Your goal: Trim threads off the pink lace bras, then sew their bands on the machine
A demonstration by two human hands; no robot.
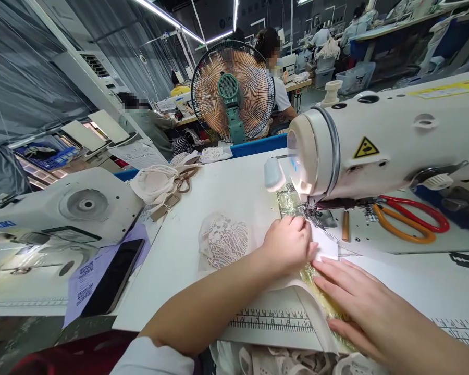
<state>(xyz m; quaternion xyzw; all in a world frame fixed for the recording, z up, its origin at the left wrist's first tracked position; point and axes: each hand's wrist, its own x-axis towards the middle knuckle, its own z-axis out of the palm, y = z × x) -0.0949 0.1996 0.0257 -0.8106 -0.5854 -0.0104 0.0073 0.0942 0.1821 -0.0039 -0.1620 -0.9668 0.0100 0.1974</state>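
My left hand (288,244) is closed at the sewing machine's (391,138) needle area, its curled fingers on a pale lace garment piece (224,242). The piece spreads left over the white table, its lace cup lying flat, and a beige strip (316,312) hangs toward the front edge. My right hand (354,289) rests with fingers stretched out beside the strip, close to the left fingertips. A yellowish clear film (330,307) runs under the right fingers. The fabric edge beneath the left hand is hidden.
Orange-handled scissors (404,226) and red-handled scissors (422,213) lie right of the needle. A black phone (113,276) lies by a second machine (86,208) at left. Finished-looking cups (154,183) sit behind. A fan (232,94) and people (283,96) are beyond.
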